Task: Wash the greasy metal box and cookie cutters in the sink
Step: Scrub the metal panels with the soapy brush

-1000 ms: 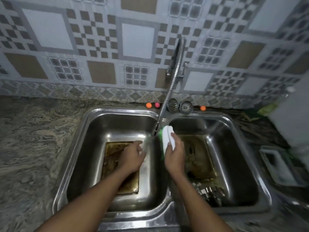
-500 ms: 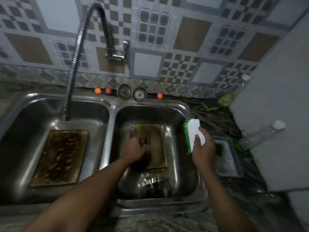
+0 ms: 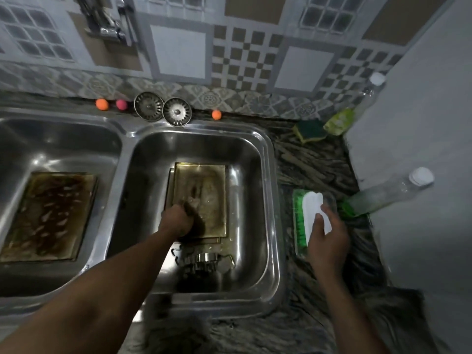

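Left hand (image 3: 176, 221) is down in the right basin of the double stainless steel sink (image 3: 271, 175), fingers curled tight into a fist, knuckles up, pressed on the near-left part of the greasy rectangular metal box (image 3: 207, 190). A dark blurred patch sits right at the fingers (could be a scrubber or just motion smear); we cannot tell what, if anything, the fist has hold of. The box lies flat on the basin floor, open side up, brown-yellow film inside. The shiny metal cookie cutters (image 3: 201, 259) are piled just in front of it, same basin, touching its near edge or very nearly so.

Right hand (image 3: 327, 236) is off to the side over the dark marbled stone counter (image 3: 301, 159), fingers and thumb wrapped round the white-backed, green-bristled plastic scrub brush (image 3: 310, 208), bristles facing left. The brush is over a clear plastic tray (image 3: 298, 251); we can't tell whether they touch.

Left basin holds a second grease-blackened flat metal tray (image 3: 48, 215). Two round steel sink strainers (image 3: 148, 106) lean behind the sink. A green-and-yellow sponge (image 3: 310, 130) lies at the back right, and a clear plastic bottle with a white cap (image 3: 388, 192) lies tilted near the brush.
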Motion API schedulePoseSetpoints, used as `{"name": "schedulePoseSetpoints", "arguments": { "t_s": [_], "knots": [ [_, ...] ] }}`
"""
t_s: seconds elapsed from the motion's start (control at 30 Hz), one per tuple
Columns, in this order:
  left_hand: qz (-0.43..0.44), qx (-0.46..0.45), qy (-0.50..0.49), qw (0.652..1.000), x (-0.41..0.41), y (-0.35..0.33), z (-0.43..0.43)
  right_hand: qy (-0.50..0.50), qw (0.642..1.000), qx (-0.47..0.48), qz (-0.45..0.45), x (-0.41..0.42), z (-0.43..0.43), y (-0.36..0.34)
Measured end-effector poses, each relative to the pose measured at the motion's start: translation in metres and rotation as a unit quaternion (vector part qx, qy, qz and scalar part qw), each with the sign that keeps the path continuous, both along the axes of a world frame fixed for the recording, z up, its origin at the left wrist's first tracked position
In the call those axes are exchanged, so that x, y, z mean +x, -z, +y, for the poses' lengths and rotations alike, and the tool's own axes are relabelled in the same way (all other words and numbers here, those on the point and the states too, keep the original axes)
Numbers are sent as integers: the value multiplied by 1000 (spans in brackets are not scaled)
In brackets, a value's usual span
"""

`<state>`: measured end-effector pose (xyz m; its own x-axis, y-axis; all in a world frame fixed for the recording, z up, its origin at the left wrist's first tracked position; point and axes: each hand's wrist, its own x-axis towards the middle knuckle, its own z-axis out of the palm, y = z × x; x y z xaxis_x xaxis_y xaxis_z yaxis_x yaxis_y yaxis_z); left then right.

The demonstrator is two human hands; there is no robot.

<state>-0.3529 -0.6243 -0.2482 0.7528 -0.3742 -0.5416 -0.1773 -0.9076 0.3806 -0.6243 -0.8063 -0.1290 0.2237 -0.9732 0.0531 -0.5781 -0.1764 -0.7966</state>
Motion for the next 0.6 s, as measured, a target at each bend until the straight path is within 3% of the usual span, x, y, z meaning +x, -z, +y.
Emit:
{"name": "schedulePoseSetpoints", "arguments": {
  "t_s": [0.33, 0.6],
  "knots": [
    [-80, 105, 26, 991, 15, 24, -19, -21, 997, -37, 65, -1, 2, 13],
    [-89, 9, -75, 993, 23, 29, -15, -21, 993, -48, 101, 3, -3, 13]
  ]
}}
